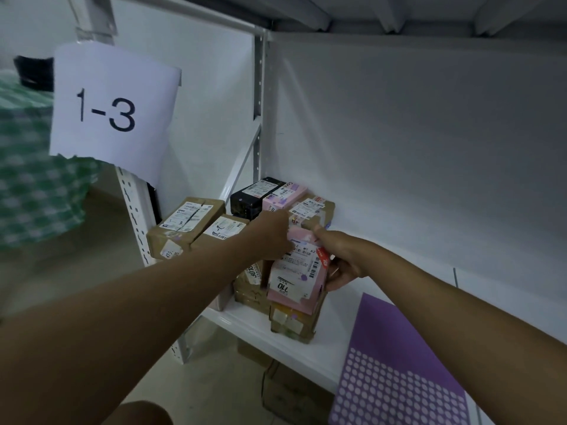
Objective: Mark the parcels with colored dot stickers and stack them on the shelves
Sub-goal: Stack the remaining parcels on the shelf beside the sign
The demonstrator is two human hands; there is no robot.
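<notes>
Both hands reach into the white shelf, centre of view. Left hand curls over the top left edge of one pink parcel; right hand grips its right side, thumb on top, fingers round the edge. The pink parcel carries one purple dot and several labels and sits tilted on a brown box stack at 6 o'clock of it.

Behind, at 12 o'clock: one black box, one second pink box, one brown box, side by side. At 9 o'clock: two brown boxes, touching, each with a white label.

One purple sticker sheet lies flat on the shelf at 5 o'clock, its lower part full of pale dots, too many to count. One paper sign "1-3" hangs at 10 o'clock.
</notes>
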